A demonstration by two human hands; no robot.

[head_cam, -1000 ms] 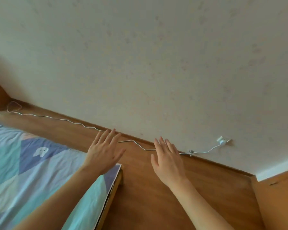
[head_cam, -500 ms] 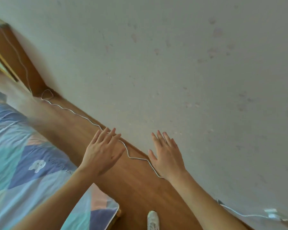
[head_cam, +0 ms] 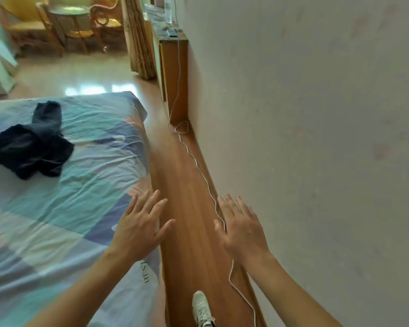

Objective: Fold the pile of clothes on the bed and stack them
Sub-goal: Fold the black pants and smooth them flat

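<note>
A pale, faintly stained plaster wall (head_cam: 316, 138) fills the right side of the view, running away from the camera. Left of it lies the bed (head_cam: 45, 220), covered by a wrinkled sheet patched in light blue, teal, lavender and peach, with some lettering printed near its right edge. Between bed and wall runs a narrow strip of glossy orange-brown wooden floor (head_cam: 182, 185), which opens out into a shiny paler floor beyond the foot of the bed.

On the far left part of the bed sits the pile of dark navy and grey clothes (head_cam: 31, 147), crumpled and unfolded, well apart from both hands. Against the wall past the bed stands a tall brown wooden cabinet (head_cam: 175, 74), with a clear plastic bottle (head_cam: 168, 10) on top. Farther back are wooden chairs with yellow seats (head_cam: 80, 27), blurred.

The left hand (head_cam: 139, 227) hovers over the right edge of the bed, palm down, fingers straight and spread, holding nothing. The right hand (head_cam: 241, 227) hovers over the floor strip just beside the wall, likewise flat and spread, empty. A thin white cable (head_cam: 198, 166) snakes along the floor by the wall, passing under the right hand and climbing the cabinet side. A white sneaker (head_cam: 201, 308) shows on the floor at the bottom edge, between the two forearms.
</note>
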